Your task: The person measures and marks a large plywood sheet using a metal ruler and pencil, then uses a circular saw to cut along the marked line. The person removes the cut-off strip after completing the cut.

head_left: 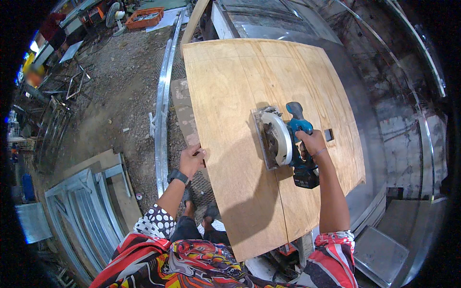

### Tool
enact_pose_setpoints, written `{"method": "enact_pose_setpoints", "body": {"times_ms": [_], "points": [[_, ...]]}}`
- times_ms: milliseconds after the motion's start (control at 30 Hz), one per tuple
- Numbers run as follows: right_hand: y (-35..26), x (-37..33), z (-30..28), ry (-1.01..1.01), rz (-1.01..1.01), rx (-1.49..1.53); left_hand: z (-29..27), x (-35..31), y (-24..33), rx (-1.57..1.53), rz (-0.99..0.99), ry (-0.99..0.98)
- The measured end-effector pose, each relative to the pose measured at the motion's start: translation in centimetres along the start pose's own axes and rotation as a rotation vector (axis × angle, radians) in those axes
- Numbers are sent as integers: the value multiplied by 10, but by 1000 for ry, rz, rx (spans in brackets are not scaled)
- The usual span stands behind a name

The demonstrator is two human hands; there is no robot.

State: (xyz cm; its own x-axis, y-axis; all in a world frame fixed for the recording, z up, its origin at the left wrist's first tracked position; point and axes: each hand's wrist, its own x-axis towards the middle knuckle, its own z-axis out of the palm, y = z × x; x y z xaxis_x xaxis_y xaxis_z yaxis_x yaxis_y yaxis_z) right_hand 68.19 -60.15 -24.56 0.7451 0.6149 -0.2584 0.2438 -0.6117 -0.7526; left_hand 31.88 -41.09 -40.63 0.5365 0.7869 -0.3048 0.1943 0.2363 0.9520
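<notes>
A cordless circular saw [283, 139], teal and black with a pale blade guard, sits on a plywood sheet [225, 96]. My right hand [312, 143] is wrapped round its rear handle, above the black battery. From the saw's base a thin straight cut [282, 206] runs through the wood to the near edge. At the sheet's left edge, my left hand [193, 161] has its fingers curled against the rim; part of that grip is hidden. A small square hole [329, 135] shows in the wood right of the saw. The blade itself is mostly covered.
Long metal channels [164, 110] lie on the gravel floor left of the sheet. Metal frames [86, 201] are stacked at lower left. An orange crate [145, 18] and a white fan [113, 15] stand far left, where another person [52, 30] is partly seen. A stained wall [384, 96] rises on the right.
</notes>
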Motion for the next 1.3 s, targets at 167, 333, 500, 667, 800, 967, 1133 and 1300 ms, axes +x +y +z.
{"method": "enact_pose_setpoints", "body": {"times_ms": [167, 333, 500, 667, 800, 967, 1133, 1300], "points": [[-3, 1, 1, -5, 34, -30, -3, -3, -3, -75, -58, 18], [-3, 0, 1, 8, 11, 1, 1, -8, 3, -126, -74, 10], [-8, 0, 3, 8, 1, -6, -1, -10, 4, -158, -75, 10], [-10, 5, 4, 9, 15, -30, -7, -6, -2, -110, -74, -11], [-8, 6, 6, 35, -26, -11, -7, -7, 1, -85, -68, -2], [-16, 9, 5, 16, 21, -32, -5, -3, -2, -185, -106, 33], [-23, 7, 8, -5, 22, -14, -8, -4, 3, -110, -115, 15], [-25, 9, 8, 17, -35, -14, -9, -6, 7, -125, -113, -7]]}}
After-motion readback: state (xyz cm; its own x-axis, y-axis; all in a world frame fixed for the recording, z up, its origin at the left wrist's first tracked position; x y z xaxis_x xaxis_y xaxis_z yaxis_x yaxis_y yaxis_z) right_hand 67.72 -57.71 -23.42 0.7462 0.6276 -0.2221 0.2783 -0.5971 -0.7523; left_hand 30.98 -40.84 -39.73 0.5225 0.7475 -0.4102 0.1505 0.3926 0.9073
